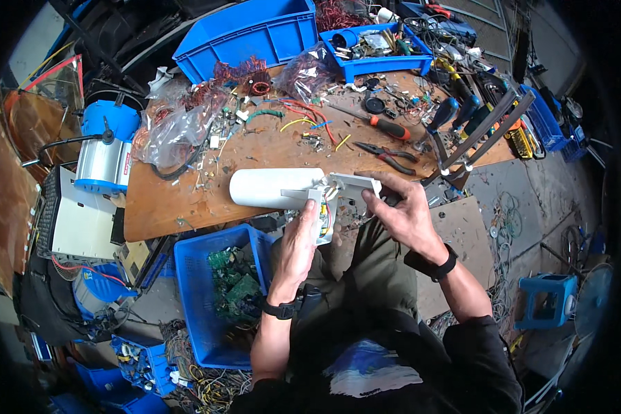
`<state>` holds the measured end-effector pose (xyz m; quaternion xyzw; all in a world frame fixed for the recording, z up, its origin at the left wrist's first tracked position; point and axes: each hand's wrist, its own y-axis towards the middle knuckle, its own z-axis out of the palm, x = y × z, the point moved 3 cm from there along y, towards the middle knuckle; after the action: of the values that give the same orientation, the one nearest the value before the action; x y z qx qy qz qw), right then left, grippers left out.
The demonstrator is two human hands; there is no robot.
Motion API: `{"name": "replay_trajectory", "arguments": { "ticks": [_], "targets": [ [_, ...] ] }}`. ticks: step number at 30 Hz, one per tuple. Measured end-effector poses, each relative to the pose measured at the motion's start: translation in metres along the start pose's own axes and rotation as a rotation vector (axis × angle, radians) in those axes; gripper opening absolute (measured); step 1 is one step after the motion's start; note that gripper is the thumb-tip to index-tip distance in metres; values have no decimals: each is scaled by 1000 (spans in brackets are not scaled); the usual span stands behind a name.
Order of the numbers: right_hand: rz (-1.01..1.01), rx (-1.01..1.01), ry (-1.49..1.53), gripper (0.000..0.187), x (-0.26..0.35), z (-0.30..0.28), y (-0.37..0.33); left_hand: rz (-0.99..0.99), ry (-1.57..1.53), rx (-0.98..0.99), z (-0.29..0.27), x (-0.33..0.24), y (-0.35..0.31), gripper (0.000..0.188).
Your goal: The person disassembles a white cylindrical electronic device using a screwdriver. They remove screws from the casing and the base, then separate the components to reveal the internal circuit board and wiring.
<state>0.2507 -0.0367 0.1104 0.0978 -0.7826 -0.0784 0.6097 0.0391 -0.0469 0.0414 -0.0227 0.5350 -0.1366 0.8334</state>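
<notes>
Fingers of R hand (410,217) pinch the end of a white plastic flap (354,181); L hand (297,245) has thumb pressed on the white cyl. housing (272,188) near its opened end, other L fingers mostly hidden, can't tell how they sit. Housing's over wooden tabletop's (176,203) near edge. Needle-nose pliers (398,157) & orange-blk screwdriver (391,128) on tabletop's R half; blue crate (185,297) w/ green PCBs (240,286) below tabletop's near edge.

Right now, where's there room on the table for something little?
Mostly bare wood, with small scraps, shows on the table left of the white cylinder, below the plastic bag, and between the cylinder and the curved yellow wire. It's crowded along the back with copper wire and blue bins, and rightward with the screwdriver and pliers.
</notes>
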Motion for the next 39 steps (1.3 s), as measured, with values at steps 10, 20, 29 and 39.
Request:
{"name": "replay_trajectory", "arguments": {
  "ticks": [10,20,29,39],
  "targets": [
    [289,93,193,38,-15,-4,15,-1,97,39,-4,1,-1,58],
    [232,113,157,45,2,3,12,-29,17,51,-4,-14,-12,59],
    [-74,105,95,61,43,8,14,23,-339,149,-10,-43,-22,58],
    [-70,148,59,44,30,36,6,38,-516,178,-15,-58,-32,61]
  ]
}}
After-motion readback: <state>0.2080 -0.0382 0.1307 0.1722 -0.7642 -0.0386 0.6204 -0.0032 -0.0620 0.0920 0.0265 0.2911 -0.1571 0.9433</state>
